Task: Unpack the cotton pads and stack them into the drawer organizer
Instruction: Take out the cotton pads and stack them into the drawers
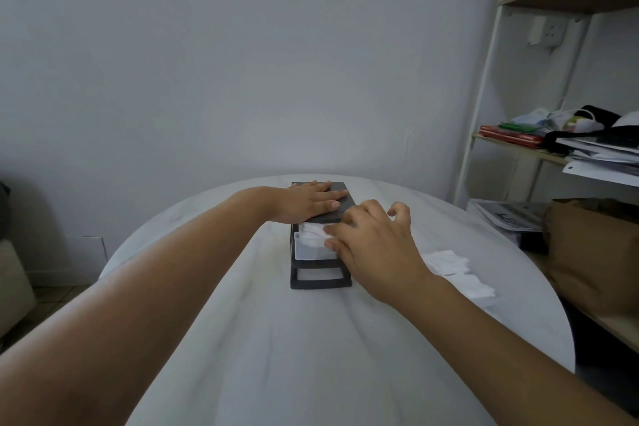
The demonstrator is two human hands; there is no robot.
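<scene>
1. Head view, the only one. Centre of frame: dark drawer organizer [320,211] stands on the white table [276,339], upper clear drawer [306,249] pulled out toward the camera.
2. Left hand [307,202] lies flat, fingers spread, on the organizer's top, holding nothing; looks like it is bracing the unit.
3. Right hand [371,239] is at the open drawer's right front corner, thumb and first fingers pinched together on white cotton pads [311,232] that sit in the drawer mouth. Other fingers curled loose above.
4. Container contents: the pulled-out drawer holds white pads, piled up to about its rim at the back; can't count them. Lower drawer [320,275] is shut, its front looks see-through, and I can't tell whether anything is inside.
5. More loose pads [460,273] lie on the table right of centre, just behind the right forearm, in a spread heap, apart from the organizer.
6. No wrapper or packaging visible anywhere in frame.
7. Progress, my judgement: unpacking seems done, stacking is mid-way. Some pads are in the drawer, and a fair heap on the table is left to move.
8. Left after that: tidy the stack, push the drawer closed.
9. Right edge of frame: shelf unit [553,156] with papers and clutter, not part of the task.
</scene>
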